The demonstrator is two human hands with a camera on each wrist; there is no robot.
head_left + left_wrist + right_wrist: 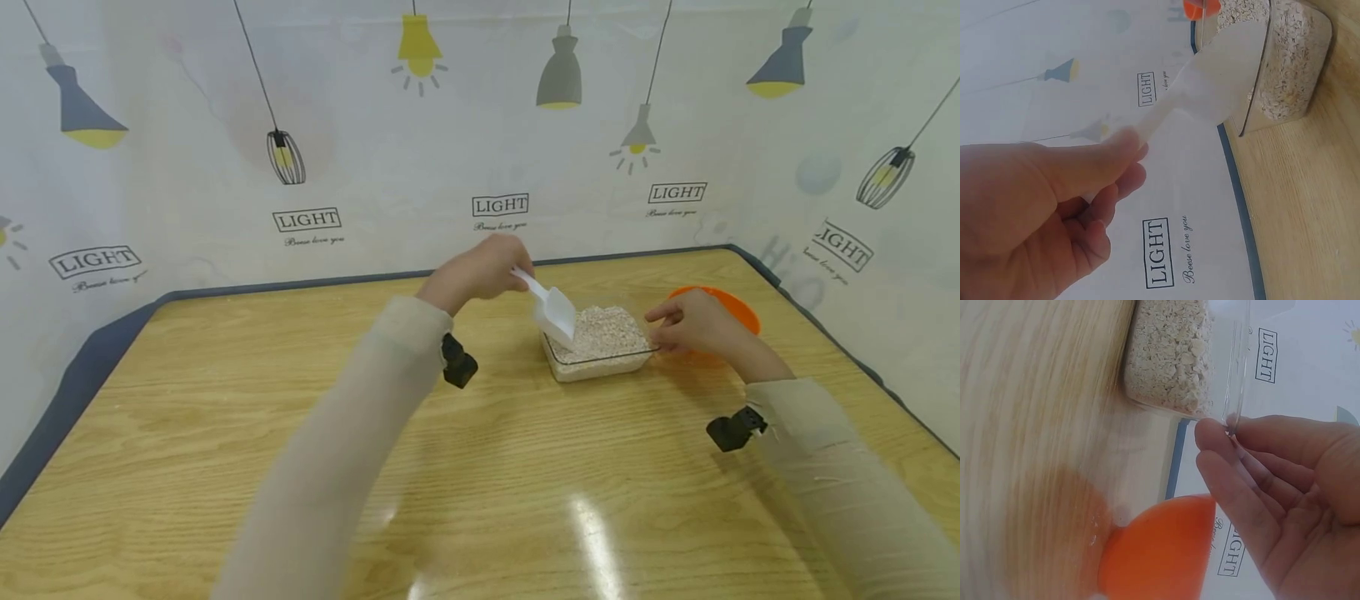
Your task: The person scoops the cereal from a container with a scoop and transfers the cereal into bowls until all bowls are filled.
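Observation:
My left hand [486, 268] grips the handle of a white plastic scoop [558, 315], thumb along the handle in the left wrist view. The scoop slants downward, its front edge over the left part of a clear rectangular container [600, 368]. Flaky oats [611, 330] fill much of this container, heaped toward the back. On the container's right side, my right hand [696, 323] pinches the rim between thumb and finger, as the right wrist view shows. An orange bowl [1160, 550] stands just beside that hand, partly hidden behind it in the head view.
Everything stands on a wooden table [450, 467] with a dark edge. Behind it hangs a pale cloth [420, 167] printed with lamps and lettering. A small black device [459, 360] is strapped to the left wrist, another [735, 429] to the right.

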